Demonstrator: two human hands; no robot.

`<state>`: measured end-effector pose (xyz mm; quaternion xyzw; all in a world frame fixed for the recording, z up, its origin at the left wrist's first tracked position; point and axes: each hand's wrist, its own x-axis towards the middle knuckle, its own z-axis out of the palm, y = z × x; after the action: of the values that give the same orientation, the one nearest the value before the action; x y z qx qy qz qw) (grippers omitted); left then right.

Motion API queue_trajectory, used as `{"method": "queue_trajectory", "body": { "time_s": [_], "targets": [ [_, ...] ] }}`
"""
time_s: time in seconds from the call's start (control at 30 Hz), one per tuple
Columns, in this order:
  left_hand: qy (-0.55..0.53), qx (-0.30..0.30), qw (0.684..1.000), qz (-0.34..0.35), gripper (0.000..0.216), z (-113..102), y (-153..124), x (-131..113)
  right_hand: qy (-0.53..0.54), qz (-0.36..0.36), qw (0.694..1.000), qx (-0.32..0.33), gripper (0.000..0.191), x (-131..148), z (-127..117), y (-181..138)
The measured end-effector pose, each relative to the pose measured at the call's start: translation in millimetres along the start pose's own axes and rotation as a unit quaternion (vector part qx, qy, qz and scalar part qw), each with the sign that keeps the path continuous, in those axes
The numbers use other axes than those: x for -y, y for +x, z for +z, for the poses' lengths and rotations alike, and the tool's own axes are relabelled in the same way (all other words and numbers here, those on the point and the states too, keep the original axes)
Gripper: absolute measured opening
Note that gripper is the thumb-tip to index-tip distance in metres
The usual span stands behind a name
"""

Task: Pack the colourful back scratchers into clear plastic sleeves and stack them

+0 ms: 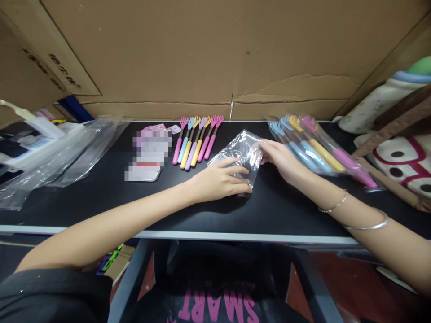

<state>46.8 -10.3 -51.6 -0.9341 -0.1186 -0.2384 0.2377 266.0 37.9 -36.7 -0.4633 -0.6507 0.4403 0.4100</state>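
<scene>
A clear plastic bag (244, 146) lies slanted over the black tabletop between my two hands. My left hand (218, 179) rests flat over the bag's lower part, fingers stretched out and spread. At the bag's right edge, my right hand (278, 157) pinches the plastic between thumb and fingers. Left of the bag is a row of back scratchers (195, 141) with claw-shaped heads and pink, blue, yellow and purple handles. Several more scratchers in clear bags (313, 148) lie fanned out, just beyond my right hand.
Flattened clear bags (81, 154) lie on the left, near a white object (43, 134). A partly blurred phone-like item (144, 161) is left of the scratchers. On the right stand a bottle (373, 103) and a cartoon-patterned bag (404, 161). Cardboard (202, 54) walls the back.
</scene>
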Motion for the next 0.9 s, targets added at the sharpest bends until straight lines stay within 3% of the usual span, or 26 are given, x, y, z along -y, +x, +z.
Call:
{"method": "queue_trajectory", "body": {
  "time_s": [0.2, 0.63, 0.87, 0.9],
  "targets": [
    [0.015, -0.026, 0.999, 0.038, 0.027, -3, 1, -2, 0.048, 0.045, 0.998, 0.01, 0.031, -1, -4, 4],
    [-0.007, -0.056, 0.995, 0.084, 0.023, -9, 5, -10, 0.144, 0.137, 0.979, -0.033, 0.029, 7, -13, 10],
    [-0.042, -0.02, 0.996, 0.072, 0.029, -9, 4, -7, 0.052, 0.13, 0.99, -0.01, 0.001, 11, -7, 7],
    [-0.047, -0.012, 0.996, 0.069, 0.029, -9, 4, -7, 0.036, 0.126, 0.991, -0.003, 0.004, 11, -6, 7]
  ]
}}
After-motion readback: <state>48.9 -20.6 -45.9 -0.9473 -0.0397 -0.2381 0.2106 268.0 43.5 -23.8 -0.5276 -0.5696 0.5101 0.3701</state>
